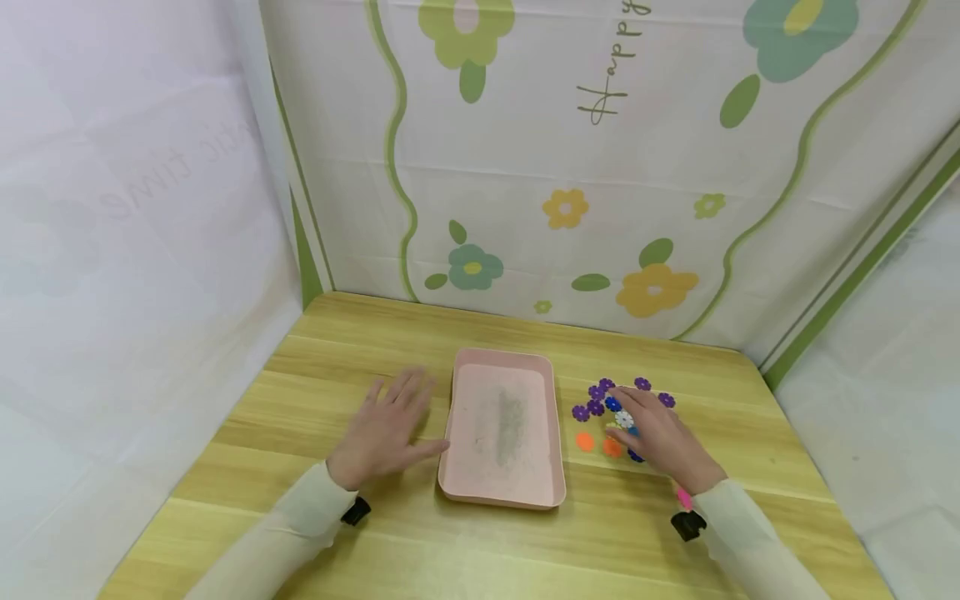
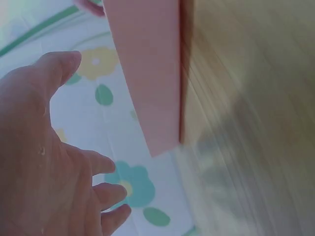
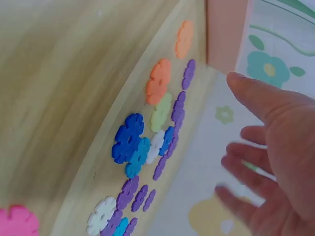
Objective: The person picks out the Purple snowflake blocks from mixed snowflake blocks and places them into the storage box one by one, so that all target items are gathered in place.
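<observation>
A shallow pink tray (image 1: 480,392) with a grey smudge on its floor lies on the table between the two hands. My left hand (image 1: 386,429) is just left of it, fingers spread, thumb tip at the tray's side wall; the left wrist view shows this hand holding nothing. Over a group of flat plastic flower pieces hovers my right hand (image 1: 663,433), fingers loosely bent and nothing in them. Among the pieces are purple flowers (image 1: 581,413), orange flowers (image 1: 585,442), a light green flower (image 3: 161,113), a dark blue flower (image 3: 127,138) and white ones. The right hand covers some from above.
A pink flower piece (image 1: 684,498) lies apart from the group, near the right wrist. White cloth with printed flowers (image 1: 656,290) hangs behind the wooden table (image 1: 360,567), and more white cloth stands at both sides.
</observation>
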A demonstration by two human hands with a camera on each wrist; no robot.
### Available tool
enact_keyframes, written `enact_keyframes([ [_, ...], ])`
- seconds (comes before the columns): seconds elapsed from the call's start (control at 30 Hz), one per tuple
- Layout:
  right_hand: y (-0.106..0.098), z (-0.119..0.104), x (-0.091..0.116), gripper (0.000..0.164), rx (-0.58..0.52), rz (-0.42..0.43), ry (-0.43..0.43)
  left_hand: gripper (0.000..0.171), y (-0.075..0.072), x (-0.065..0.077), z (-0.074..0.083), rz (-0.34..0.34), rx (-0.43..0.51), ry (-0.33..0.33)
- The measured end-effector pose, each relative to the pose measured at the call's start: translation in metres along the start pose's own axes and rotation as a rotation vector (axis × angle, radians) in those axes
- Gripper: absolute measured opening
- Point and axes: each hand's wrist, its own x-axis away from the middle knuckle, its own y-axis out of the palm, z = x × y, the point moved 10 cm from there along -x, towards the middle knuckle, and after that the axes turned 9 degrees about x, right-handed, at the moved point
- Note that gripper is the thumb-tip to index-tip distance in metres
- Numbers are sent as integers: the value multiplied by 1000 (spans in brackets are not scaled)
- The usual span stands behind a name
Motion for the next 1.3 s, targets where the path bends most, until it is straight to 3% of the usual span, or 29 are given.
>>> enact_keyframes([
  [0.17,9,-6,-18,59,-82,-31,-72,99,7,0,19,-54,50,36],
  [0.4,36,-11,-41,48,-154,-189,-124,105,19,1,41,-99,56,71],
  [0.57,51,-13,-49,39,-187,-232,-155,105,31,3,50,-122,65,81],
  [0.93,54,-20,-58,25,-219,-238,-223,108,42,8,54,-134,99,53],
  [1.3,61,-10,-76,25,-303,-381,-186,111,45,8,55,-129,79,56],
])
